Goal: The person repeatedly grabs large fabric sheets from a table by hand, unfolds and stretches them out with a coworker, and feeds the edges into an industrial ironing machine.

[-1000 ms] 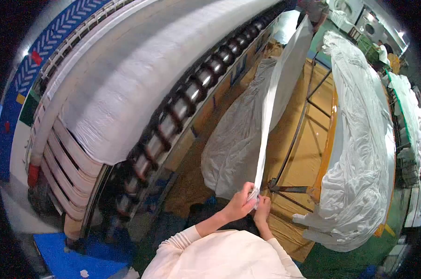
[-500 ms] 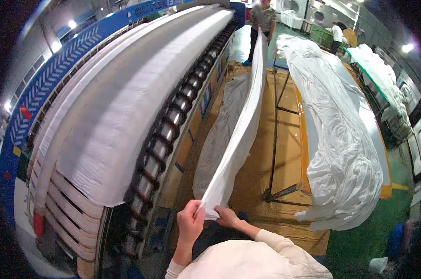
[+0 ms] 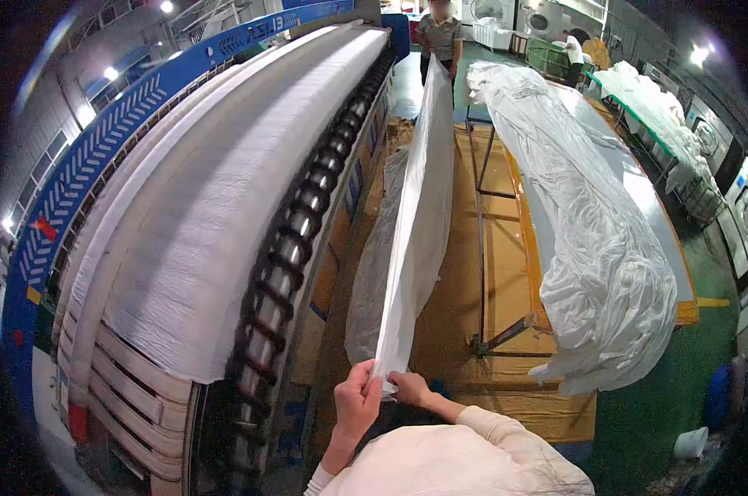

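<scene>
A long white sheet [image 3: 423,190] stretches away from me between the machine and the table. My left hand [image 3: 357,403] is closed on its near edge. Just to the right, my right hand [image 3: 410,388] pinches the same end. Part of the sheet hangs low on the left, over the brown floor covering. At the far end a person [image 3: 440,37] in a patterned top stands by the sheet and appears to hold it; their fingers are too small to make out.
On the left runs a long ironing machine [image 3: 200,190] carrying white cloth, with a dark spiral-wound roller [image 3: 303,219] along its near side. A table [image 3: 642,194] on the right bears crumpled white linen [image 3: 593,248]. Farther right, more linen [image 3: 638,95] lies piled on a green-edged table.
My hands have shifted slightly right in view, still gripping the sheet. The sheet has swung to stand more upright and spread wider. The view has turned a little.
</scene>
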The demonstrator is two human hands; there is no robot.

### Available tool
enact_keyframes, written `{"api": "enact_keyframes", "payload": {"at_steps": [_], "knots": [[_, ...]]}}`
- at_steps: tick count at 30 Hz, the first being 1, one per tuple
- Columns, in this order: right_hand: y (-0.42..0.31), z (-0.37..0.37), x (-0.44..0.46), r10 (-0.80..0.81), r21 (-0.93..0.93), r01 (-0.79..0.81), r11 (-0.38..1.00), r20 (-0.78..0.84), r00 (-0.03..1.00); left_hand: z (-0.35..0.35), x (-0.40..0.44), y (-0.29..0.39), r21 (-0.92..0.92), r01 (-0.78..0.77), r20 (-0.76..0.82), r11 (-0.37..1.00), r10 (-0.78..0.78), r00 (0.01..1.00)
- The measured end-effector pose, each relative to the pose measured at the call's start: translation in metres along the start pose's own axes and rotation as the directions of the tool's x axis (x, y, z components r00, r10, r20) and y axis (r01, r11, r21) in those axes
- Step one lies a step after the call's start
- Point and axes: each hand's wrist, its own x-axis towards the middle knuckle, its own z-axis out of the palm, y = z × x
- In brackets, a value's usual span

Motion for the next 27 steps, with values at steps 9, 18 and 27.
{"api": "enact_keyframes", "payload": {"at_steps": [9,18,27], "knots": [[0.023,0.007,-0.001,0.001,0.022,-0.001,1.0,0.009,1.0,0.012,0.007,-0.015,0.024,-0.06,0.059,0.998,0.058,0.997],[0.044,0.009,-0.004,0.012,-0.001,-0.012,1.0,0.005,1.0,0.029,0.011,-0.028,-0.083,-0.056,0.104,0.995,0.064,0.992],[0.053,0.015,0.001,0.012,-0.026,-0.012,1.0,0.023,1.0,0.029,0.017,-0.017,0.044,-0.045,0.184,0.998,0.036,0.982]]}}
